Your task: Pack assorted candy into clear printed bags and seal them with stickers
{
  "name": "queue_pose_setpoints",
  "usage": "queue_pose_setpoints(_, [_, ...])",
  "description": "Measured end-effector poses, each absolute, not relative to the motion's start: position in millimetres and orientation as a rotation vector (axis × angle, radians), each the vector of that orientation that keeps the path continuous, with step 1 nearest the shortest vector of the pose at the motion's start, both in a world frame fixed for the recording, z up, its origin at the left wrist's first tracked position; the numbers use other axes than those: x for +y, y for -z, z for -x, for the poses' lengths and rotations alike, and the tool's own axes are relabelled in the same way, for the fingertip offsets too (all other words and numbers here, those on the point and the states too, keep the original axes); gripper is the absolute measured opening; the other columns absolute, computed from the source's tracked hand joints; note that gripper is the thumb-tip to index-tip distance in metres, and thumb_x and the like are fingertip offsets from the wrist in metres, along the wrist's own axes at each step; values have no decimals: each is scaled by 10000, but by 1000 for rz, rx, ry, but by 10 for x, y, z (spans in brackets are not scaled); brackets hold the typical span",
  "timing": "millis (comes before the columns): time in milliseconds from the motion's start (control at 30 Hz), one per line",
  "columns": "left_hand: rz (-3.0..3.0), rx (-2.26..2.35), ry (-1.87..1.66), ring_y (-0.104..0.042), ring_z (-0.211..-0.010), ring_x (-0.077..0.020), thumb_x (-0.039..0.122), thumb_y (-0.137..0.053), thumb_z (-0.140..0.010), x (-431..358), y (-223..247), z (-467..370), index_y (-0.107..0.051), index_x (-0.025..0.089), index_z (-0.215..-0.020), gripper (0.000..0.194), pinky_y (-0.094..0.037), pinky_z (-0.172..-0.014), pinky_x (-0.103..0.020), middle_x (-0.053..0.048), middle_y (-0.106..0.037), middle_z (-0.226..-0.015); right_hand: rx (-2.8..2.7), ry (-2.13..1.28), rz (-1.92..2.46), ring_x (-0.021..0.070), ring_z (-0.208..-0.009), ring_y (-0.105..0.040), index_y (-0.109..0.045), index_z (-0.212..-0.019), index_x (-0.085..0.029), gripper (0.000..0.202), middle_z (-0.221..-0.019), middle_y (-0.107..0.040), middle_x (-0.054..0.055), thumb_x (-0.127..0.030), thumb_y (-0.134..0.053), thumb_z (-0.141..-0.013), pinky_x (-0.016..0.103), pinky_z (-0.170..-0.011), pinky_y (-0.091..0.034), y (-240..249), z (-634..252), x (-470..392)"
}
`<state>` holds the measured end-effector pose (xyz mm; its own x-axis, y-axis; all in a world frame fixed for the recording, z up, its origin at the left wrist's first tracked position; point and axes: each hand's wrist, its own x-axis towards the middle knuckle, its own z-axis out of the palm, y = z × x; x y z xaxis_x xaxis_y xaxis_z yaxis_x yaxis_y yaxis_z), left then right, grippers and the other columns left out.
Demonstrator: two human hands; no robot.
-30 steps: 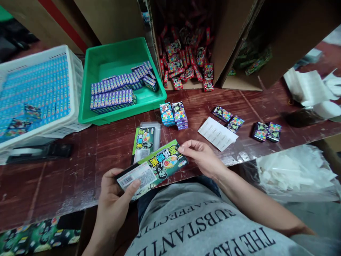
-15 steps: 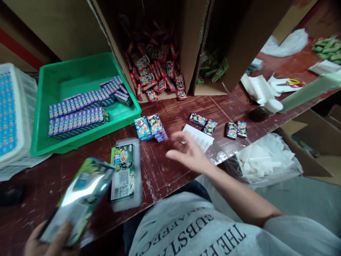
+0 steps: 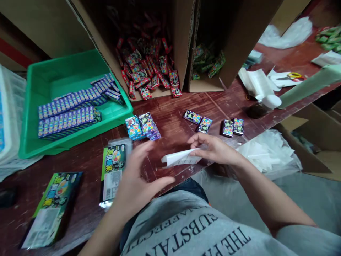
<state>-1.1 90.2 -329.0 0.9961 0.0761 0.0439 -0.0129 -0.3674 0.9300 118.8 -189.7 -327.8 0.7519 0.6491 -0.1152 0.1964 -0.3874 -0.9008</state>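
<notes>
My right hand (image 3: 213, 147) pinches a white printed paper sheet (image 3: 182, 159), lifted and curled at its left end. To its left, my left hand (image 3: 138, 181) is spread with nothing in it, somewhat blurred, over part of a green-black package (image 3: 113, 170) that lies on a clear plastic tray (image 3: 128, 144). Another green-black package (image 3: 53, 209) rests flat at the lower left. Beyond my hands are blue small boxes (image 3: 134, 127) beside purple small boxes (image 3: 148, 125). Farther right lie two dark boxes (image 3: 192, 116) and another dark pair (image 3: 227, 128).
A green bin (image 3: 66, 145) of purple boxes stands at the left, beside a white basket (image 3: 10, 117). Cardboard boxes (image 3: 183, 46) hold red and green packets. At the right are a jar (image 3: 259, 108), scissors (image 3: 290, 76) and a plastic bag (image 3: 269, 153) of white pieces.
My left hand has let go of the green-black package, now on the table, and moved right. My right hand has taken hold of the paper sheet and raised it. The view has shifted slightly.
</notes>
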Motion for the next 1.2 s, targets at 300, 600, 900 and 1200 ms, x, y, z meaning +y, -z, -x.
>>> queue_pose_setpoints(300, [-1546, 258, 172, -647, -674, -157, 463, -800, -794, 531, 3740, -548, -743, 190, -984, 337, -499, -588, -241, -30, -742, -853, -199, -457, 1612, 129, -675, -606, -644, -1018, -210, 359, -856, -677, 6, -444, -818, -809, 246, -576, -486, 3519, -1009, -1859])
queue_pose_setpoints(600, [-1561, 290, 228, -674, -759, -175, 510, -750, -841, 596, 3835, -506, -771, 178, -990, 365, -521, -643, -253, -60, -770, -905, -125, -553, 1555, 127, -667, -600, -690, -939, -197, 308, -810, -689, 3, -463, -798, -827, 250, -609, -465, 3653, -1100, -1843])
queue_pose_setpoints(900, [-1560, 366, 89, -634, -679, -145, 510, -703, -889, 526, 4021, -557, -736, 166, -926, 348, -469, -593, -227, -22, -738, -804, -181, -331, 1770, 114, -653, -543, -682, -884, -188, 297, -769, -642, -6, -482, -717, -900, 231, -581, -413, 3725, -1065, -1823])
queue_pose_setpoints(1200, [-2397, -284, -480, -600, -1278, -273, 343, -605, -987, 275, 4030, -602, -625, 168, -1312, 370, -448, -1117, -427, -125, -666, -1360, -352, -145, 2214, 176, -740, -642, -707, -892, -194, 330, -824, -721, 30, -502, -607, -956, 273, -675, -461, 4079, -1523, -2131])
